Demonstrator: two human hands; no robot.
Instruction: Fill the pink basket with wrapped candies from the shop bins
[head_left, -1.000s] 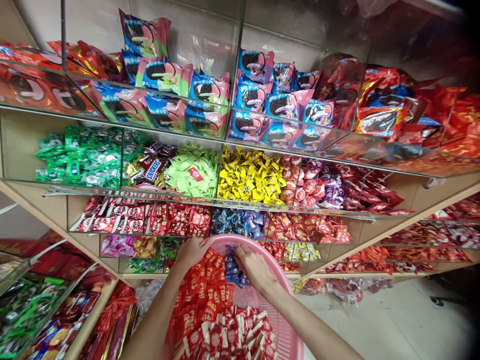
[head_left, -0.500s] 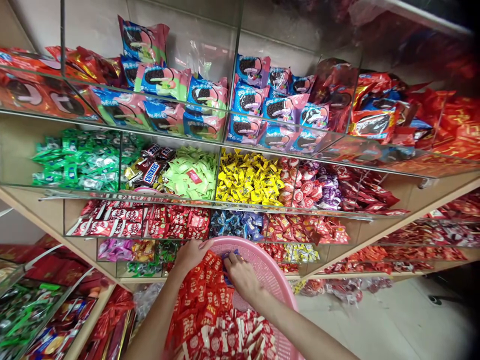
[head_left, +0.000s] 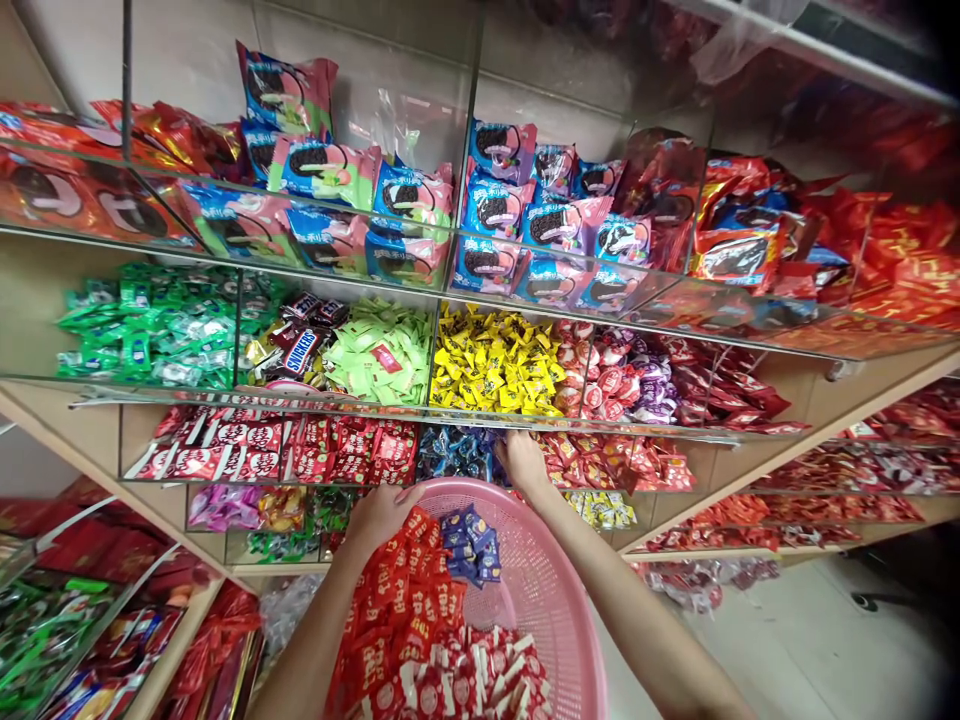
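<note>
My left hand point(head_left: 384, 518) is closed on the far rim of a pink plastic basket point(head_left: 559, 590), thumb lying along the edge. In the basket lie red-wrapped sweets point(head_left: 409, 590), a small heap of purple-blue wrapped candies point(head_left: 472, 545), and red-and-white wrapped sweets point(head_left: 469, 680). Beyond the rim, my right hand point(head_left: 525, 463) reaches into a shelf bin of dark blue and purple wrapped candies point(head_left: 454, 452). Its fingers are curled in among the wrappers at the bin's right side. Whatever they grip is hidden.
Glass-divided shelves rise in front, with yellow-wrapped candies point(head_left: 499, 365), light green packets point(head_left: 382, 350) and green-wrapped sweets point(head_left: 161, 330) above the reached bin. Cookie packs point(head_left: 322, 170) sit higher. The glass shelf edge point(head_left: 480, 415) runs just over my right hand.
My right hand has left the basket and moved up and forward to the blue candy bin, leaving purple-blue candies in view inside the basket. My left hand stays on the rim.
</note>
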